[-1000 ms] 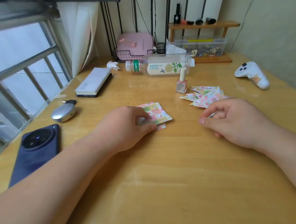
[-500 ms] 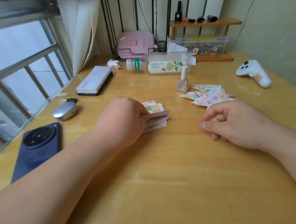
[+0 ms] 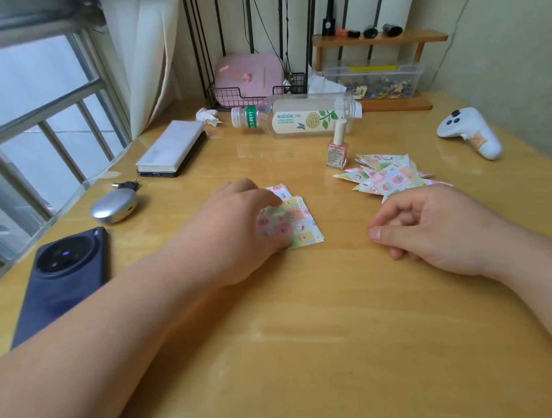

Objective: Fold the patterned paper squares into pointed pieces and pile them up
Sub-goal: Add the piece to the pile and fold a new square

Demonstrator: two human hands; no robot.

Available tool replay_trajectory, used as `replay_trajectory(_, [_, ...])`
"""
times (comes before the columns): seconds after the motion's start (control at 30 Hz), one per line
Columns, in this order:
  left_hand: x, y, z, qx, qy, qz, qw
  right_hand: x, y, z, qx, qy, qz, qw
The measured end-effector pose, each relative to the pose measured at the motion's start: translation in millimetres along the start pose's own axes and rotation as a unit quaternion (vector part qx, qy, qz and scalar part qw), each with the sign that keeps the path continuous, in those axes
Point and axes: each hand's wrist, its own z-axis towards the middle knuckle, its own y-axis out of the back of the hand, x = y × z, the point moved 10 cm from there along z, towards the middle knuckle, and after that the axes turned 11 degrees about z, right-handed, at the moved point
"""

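Observation:
A small stack of patterned paper squares (image 3: 298, 223) lies on the wooden table near its middle. My left hand (image 3: 234, 230) covers the stack's left side and pinches the top square, whose left part looks blurred. A pile of folded pointed pieces (image 3: 388, 175) sits to the right, behind my right hand (image 3: 429, 229). That hand rests on the table with its fingers loosely curled and holds nothing.
A pink nail polish bottle (image 3: 338, 148) stands beside the folded pile. Behind it lies a plastic drink bottle (image 3: 298, 116). A white controller (image 3: 470, 133) is at the far right. A dark phone (image 3: 64, 277), an earbud case (image 3: 114, 206) and a book (image 3: 172, 147) lie on the left.
My left hand lifted the top squares off the stack half a second ago; now a square lies spread flatter over the stack under its fingers. My right hand has barely moved.

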Motion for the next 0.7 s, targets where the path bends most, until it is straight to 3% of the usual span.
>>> replay_trajectory(0.1, [12.6,-11.2,2.9,0.038,0.041,0.02,0.998,-0.8,-0.2,0.3,0.003,-0.001,-0.001,1.0])
replay_trajectory(0.27, [23.6,-11.7,4.9,0.038,0.083,-0.007,0.996,0.5,-0.5,0.3,0.003,0.002,-0.005,1.0])
replay_trajectory(0.7, [33.1,-12.8,8.8,0.05,0.124,-0.011,0.991,-0.2,-0.5,0.3,0.006,0.004,-0.009,1.0])
